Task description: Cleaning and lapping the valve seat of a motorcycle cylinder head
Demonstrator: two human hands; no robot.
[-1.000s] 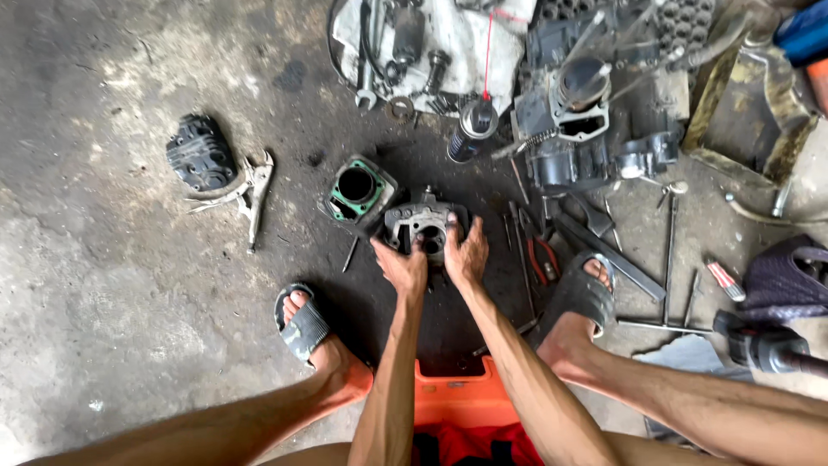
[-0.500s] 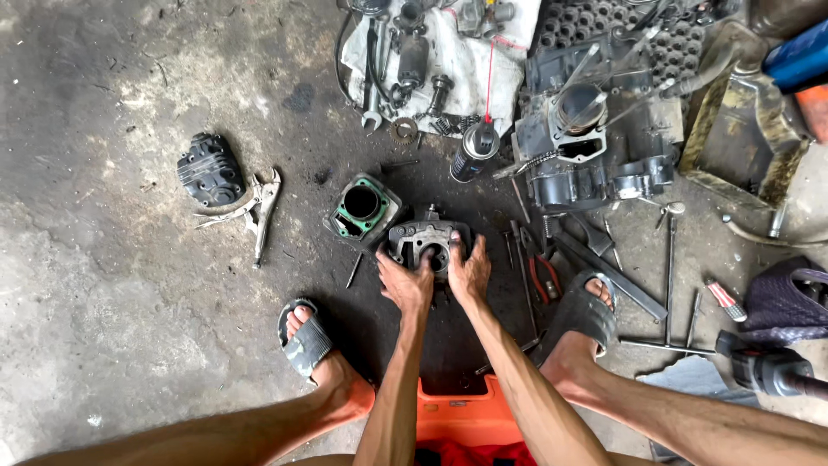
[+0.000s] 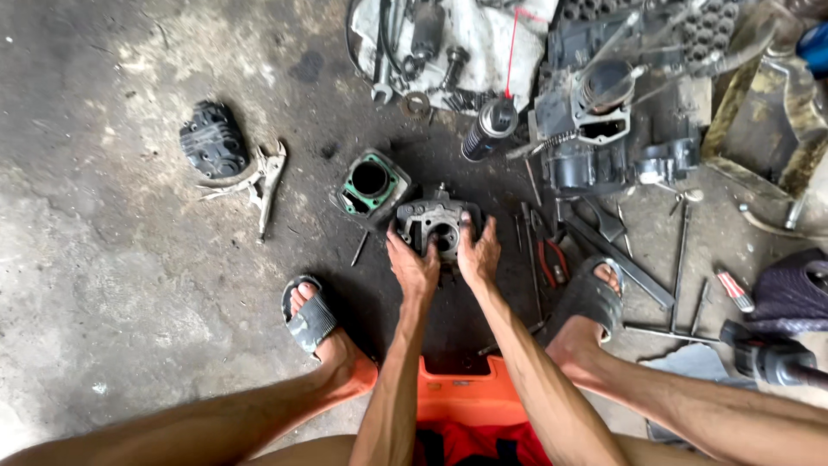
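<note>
Change: little had shifted since the earlier frames; both hands stayed on the same part.
Left hand: fingers curled over the near-left edge of the cylinder head.
Right hand: fingers spread on its right side, pressing, though grip firmness was hard to judge.
Cylinder head: grimy cast metal, round bore, lying on the oil-stained concrete floor.
Beside it: cylinder block with green gasket, just left.
Farther left: finned black cover.

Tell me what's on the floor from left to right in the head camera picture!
Black finned cover → pliers → green-rimmed cylinder → left hand → right hand, both on the grey metal part → red-handled pliers → drill.
</note>
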